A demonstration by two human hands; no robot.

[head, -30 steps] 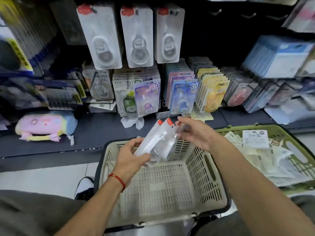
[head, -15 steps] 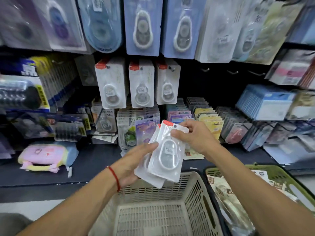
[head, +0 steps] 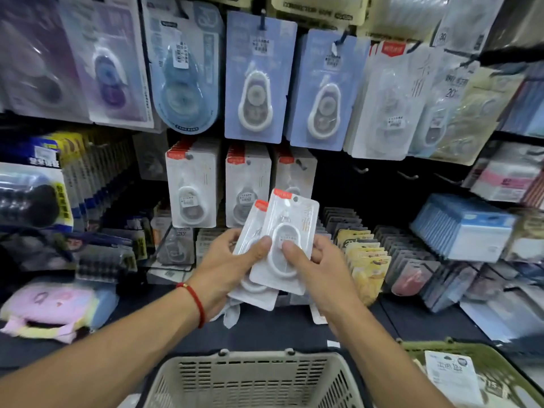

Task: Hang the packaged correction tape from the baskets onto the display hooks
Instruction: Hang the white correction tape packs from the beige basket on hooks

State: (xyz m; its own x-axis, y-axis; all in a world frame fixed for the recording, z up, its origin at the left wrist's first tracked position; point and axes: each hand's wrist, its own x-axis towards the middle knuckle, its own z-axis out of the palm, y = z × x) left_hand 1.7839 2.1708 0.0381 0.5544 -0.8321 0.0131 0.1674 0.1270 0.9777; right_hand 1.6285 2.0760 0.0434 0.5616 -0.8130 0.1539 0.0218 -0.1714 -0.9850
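Both hands grip white correction tape packs (head: 282,245): left hand (head: 226,269), right hand (head: 318,272). Below them sits a beige basket (head: 253,378). The green basket (head: 477,375), lower right, holds more packs. Bare hooks (head: 407,175) hang upper right.

A beige header card (head: 316,10) at the far top reads "CORRECTION TAPE". A clear hanging pack (head: 452,92) on the right shows "20"; most other print is blurred.
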